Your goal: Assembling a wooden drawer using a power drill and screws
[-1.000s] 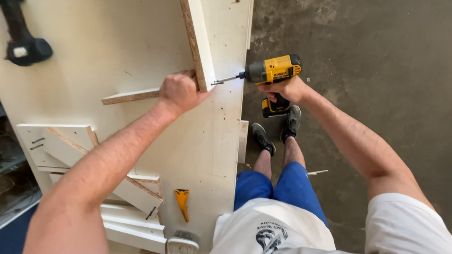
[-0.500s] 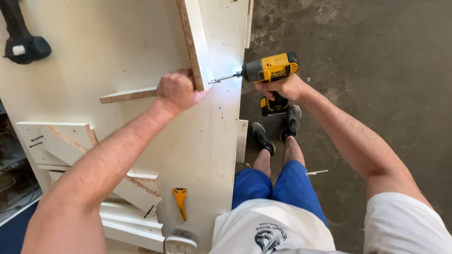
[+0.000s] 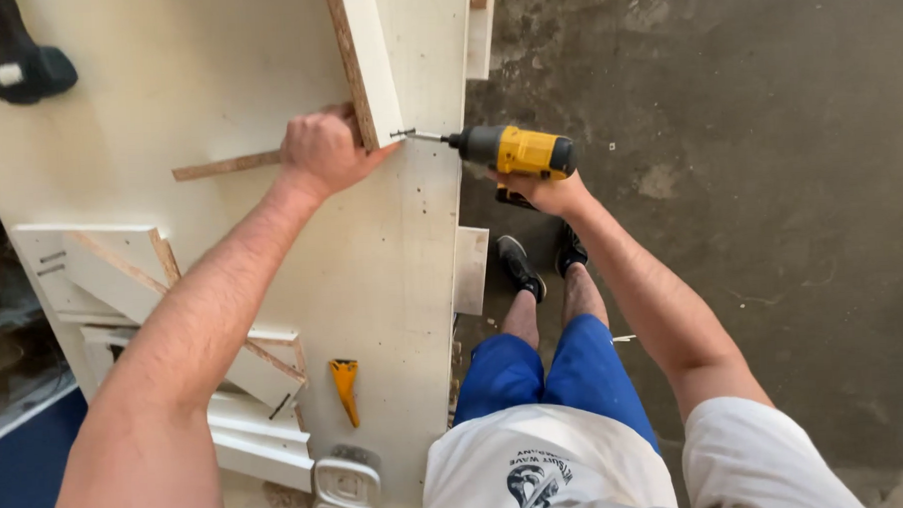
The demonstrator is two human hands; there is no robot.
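Our left hand point(image 3: 323, 153) grips the upright board point(image 3: 370, 62) at 11 o'clock; our right hand point(image 3: 549, 192) holds the yellow drill point(image 3: 518, 149), bit touching it.

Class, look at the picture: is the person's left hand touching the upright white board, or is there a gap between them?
Touching. The head view shows the left hand pressed against the upright white board, fingers at its chipboard edge, with no gap visible between them.

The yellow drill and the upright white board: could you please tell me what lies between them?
In the head view, only the drill's bit with a screw at its tip spans the gap to the white board, above the bare workbench.
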